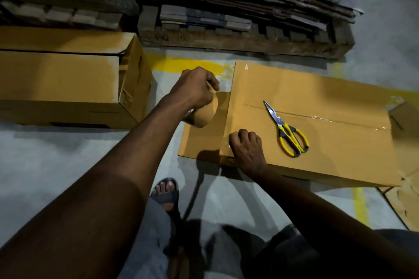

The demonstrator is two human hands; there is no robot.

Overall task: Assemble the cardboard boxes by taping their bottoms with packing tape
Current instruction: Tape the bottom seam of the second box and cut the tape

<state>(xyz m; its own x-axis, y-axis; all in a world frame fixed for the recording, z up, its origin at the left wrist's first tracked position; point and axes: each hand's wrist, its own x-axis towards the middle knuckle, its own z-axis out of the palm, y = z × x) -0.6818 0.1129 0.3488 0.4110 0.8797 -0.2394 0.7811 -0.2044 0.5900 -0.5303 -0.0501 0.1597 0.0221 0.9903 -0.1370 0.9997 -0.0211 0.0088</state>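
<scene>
A brown cardboard box point(317, 102) lies bottom up on the floor, right of centre, with clear tape shining along its middle seam and its left edge. My left hand point(195, 90) grips a roll of clear packing tape point(204, 113) just left of that box, above its side. My right hand point(248, 149) has curled fingers and presses down on the box's near left corner, on the tape there. Yellow-handled scissors point(286, 131) lie on top of the box, blades pointing away.
A second cardboard box point(68, 79) lies on the floor at the left. Behind stand stacks of flattened cardboard on a wooden pallet point(238, 41). Another flat cardboard piece point(405, 201) lies at the right edge. My sandalled foot point(166, 192) is near the box.
</scene>
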